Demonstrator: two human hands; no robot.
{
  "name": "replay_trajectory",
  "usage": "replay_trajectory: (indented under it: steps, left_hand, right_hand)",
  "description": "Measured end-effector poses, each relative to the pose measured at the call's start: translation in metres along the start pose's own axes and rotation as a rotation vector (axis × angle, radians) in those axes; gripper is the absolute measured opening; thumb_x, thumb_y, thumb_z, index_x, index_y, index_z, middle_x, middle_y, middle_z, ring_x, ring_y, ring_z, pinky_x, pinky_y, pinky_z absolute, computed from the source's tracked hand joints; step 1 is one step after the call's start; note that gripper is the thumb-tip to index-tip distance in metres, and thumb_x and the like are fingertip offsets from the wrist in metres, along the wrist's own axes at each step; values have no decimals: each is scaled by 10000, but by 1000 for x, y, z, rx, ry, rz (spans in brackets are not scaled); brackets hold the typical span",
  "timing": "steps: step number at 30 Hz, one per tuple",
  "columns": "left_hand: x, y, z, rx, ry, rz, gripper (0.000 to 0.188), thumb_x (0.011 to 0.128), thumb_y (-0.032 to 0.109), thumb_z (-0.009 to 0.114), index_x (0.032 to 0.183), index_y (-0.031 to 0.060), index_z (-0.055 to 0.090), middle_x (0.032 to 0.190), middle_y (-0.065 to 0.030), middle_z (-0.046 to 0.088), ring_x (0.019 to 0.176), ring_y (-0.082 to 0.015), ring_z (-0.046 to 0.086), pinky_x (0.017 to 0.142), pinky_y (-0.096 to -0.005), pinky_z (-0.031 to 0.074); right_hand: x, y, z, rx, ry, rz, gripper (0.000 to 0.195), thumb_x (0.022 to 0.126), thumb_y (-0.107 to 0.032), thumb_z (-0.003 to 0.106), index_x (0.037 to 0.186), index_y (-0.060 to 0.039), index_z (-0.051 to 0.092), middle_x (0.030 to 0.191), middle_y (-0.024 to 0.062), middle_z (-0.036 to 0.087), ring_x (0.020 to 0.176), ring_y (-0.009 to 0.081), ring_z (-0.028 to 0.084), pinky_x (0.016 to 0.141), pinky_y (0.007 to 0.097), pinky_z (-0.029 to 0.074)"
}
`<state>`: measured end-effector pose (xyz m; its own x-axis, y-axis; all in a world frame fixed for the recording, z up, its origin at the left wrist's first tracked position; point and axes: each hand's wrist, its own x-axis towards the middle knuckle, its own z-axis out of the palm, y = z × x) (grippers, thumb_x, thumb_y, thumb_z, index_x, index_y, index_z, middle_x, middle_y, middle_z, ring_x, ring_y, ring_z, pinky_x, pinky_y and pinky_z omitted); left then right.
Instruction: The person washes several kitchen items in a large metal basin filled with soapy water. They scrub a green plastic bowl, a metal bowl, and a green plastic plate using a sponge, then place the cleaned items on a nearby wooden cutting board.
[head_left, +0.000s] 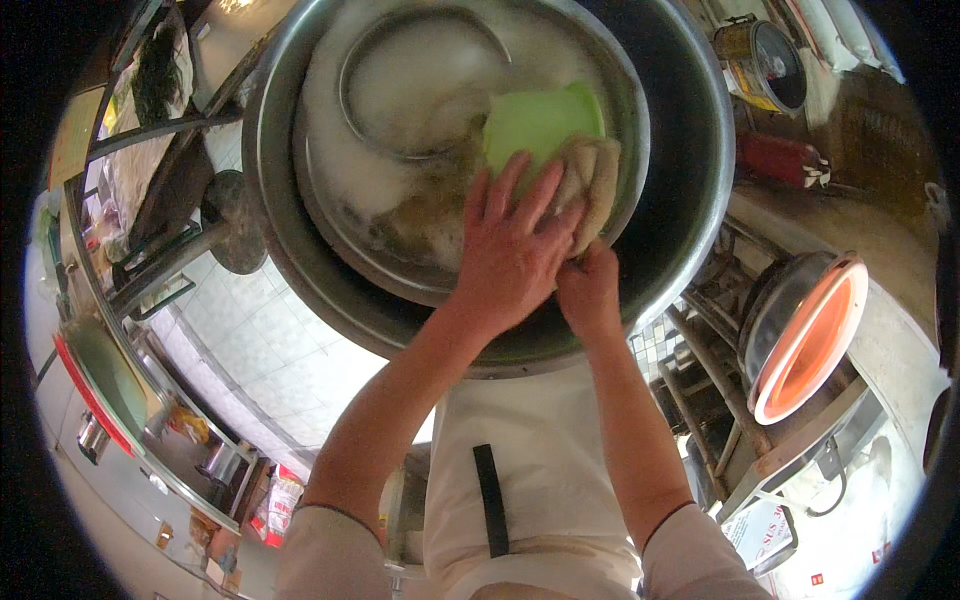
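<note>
A round metal basin (315, 161) with cloudy, foamy liquid sits inside a larger dark-walled metal tub (716, 150). My left hand (514, 240) is spread palm down over the basin's near right part, its fingertips at the lower edge of a light-green piece (540, 124), perhaps a plastic scoop. Beside those fingers a wet brown cloth or bag (596, 187) bunches up. My right hand (590, 281) is closed on its lower end at the basin's rim. A curved metal rim (345, 97) shows in the liquid. What lies under my left palm is hidden.
Right of the tub, an orange basin with a white rim (814, 341) rests over a dark bowl on a rack. A red cylinder (780, 159) and an open tin (776, 64) are at upper right. Shelving (161, 135) and a red-rimmed basin (94, 397) stand left, beyond a tiled floor (255, 322).
</note>
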<state>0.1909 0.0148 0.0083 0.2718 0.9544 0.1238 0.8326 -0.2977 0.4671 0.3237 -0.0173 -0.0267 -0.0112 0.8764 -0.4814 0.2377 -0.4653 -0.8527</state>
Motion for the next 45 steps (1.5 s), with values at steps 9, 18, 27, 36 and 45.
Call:
replay_trajectory:
  steps: [9, 18, 27, 36, 45]
  left_hand:
    - [98, -101, 39, 111, -161, -183, 181, 822, 212, 565, 854, 86, 691, 1142, -135, 596, 1102, -341, 538, 946, -514, 413]
    - [-8, -7, 2, 43, -111, 52, 335, 783, 209, 617, 1115, 162, 630, 1315, -17, 493, 1270, -283, 393, 1059, -583, 251]
    - [78, -87, 19, 178, -239, -229, 153, 843, 200, 539, 933, 145, 650, 1152, -73, 587, 1149, -367, 485, 1003, -601, 299]
    - [0, -11, -4, 64, -118, -152, 271, 803, 176, 587, 1063, 206, 660, 1378, -124, 413, 1258, -379, 387, 1046, -553, 299]
    - [48, -104, 21, -53, -67, -275, 235, 821, 182, 567, 1030, 126, 657, 1280, -217, 479, 1166, -432, 465, 980, -518, 398]
  right_hand:
    - [-23, 52, 27, -93, -326, -95, 293, 724, 61, 485, 999, 24, 578, 872, 254, 627, 838, 396, 632, 749, 367, 494]
    - [-2, -4, -5, -149, -25, -121, 371, 737, 71, 516, 1102, 16, 543, 1014, 167, 634, 934, 206, 596, 844, 315, 463]
    - [-28, 31, 28, -152, -143, -198, 393, 744, 54, 537, 1135, 9, 524, 920, 257, 622, 943, 438, 603, 790, 395, 492]
    - [-3, 0, 9, -212, -33, -84, 318, 743, 78, 505, 1055, 28, 531, 886, 167, 642, 839, 218, 629, 748, 318, 492]
    - [-33, 30, 27, -395, -127, -91, 318, 730, 61, 554, 1044, 14, 554, 874, 251, 633, 849, 447, 612, 729, 416, 508]
